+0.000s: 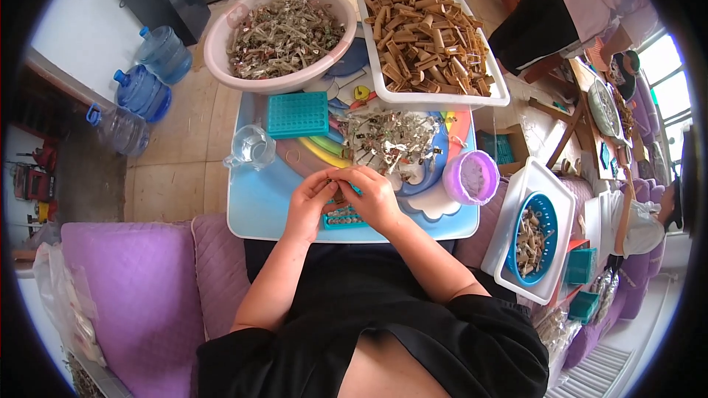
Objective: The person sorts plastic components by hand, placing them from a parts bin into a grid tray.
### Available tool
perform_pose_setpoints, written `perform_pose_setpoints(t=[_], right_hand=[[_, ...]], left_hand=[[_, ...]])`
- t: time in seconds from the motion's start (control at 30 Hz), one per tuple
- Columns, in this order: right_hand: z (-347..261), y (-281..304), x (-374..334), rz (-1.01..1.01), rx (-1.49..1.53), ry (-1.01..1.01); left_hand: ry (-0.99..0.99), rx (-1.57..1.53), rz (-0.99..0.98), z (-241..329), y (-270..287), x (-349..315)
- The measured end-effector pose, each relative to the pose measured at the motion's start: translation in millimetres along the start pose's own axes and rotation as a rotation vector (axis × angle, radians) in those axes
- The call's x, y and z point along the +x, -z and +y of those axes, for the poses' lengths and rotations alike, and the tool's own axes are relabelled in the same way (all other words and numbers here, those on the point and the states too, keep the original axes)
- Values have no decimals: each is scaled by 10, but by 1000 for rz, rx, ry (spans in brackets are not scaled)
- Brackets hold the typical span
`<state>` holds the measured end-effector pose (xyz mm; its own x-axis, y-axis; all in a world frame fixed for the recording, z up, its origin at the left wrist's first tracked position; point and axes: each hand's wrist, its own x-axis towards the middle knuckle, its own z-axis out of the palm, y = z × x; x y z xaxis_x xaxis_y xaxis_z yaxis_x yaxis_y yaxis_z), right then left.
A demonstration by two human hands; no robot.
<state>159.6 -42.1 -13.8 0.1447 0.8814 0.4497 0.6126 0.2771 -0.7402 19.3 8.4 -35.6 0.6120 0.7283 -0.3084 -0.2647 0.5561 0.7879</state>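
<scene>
My left hand [310,202] and my right hand [371,195] meet over the near part of a small blue table [254,203]. Their fingertips are closed together around something small and dark brown, too hidden to name. Beneath them lies a teal tray [344,217] with rows of small pale pieces in it, partly covered by my hands. Just beyond my fingers spreads a loose pile of small clear-and-metal pieces [391,140]. A clear glass mug [254,147] stands to the left, and a purple tub [472,178] of whitish stuff to the right.
At the far side stand a pink basin [214,51] full of similar small pieces and a white bin [498,96] of split brown tubes. A teal holed rack [297,115] lies nearby. Right of the table, a blue basket [549,214] sits in a white tray. Another person [549,15] stands at the upper right.
</scene>
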Motion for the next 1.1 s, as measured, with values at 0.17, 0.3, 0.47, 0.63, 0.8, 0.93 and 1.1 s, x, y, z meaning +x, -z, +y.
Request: perform_pose_setpoints(t=[0.17,0.3,0.47,0.63,0.8,0.93,1.1], right_hand=[[35,-3,15,-36,365,-293],[60,15,37,-59,369,-345],[415,-123,-105,-183,-121,-143],[490,-178,-160,-265,-203,-117],[511,-193,-177,-306,-284,-68],[476,-170,-162,-352,-364,-62],[441,-138,-147,-342,-382,-56]], left_hand=[[10,-74,69,33,79,6],[12,-100,117,129,75,11],[9,-116,135,127,166,16],[7,-125,136,153,173,6],[3,-124,139,220,113,-1],[-14,-133,122,233,89,-6],[-5,-118,96,201,113,-12]])
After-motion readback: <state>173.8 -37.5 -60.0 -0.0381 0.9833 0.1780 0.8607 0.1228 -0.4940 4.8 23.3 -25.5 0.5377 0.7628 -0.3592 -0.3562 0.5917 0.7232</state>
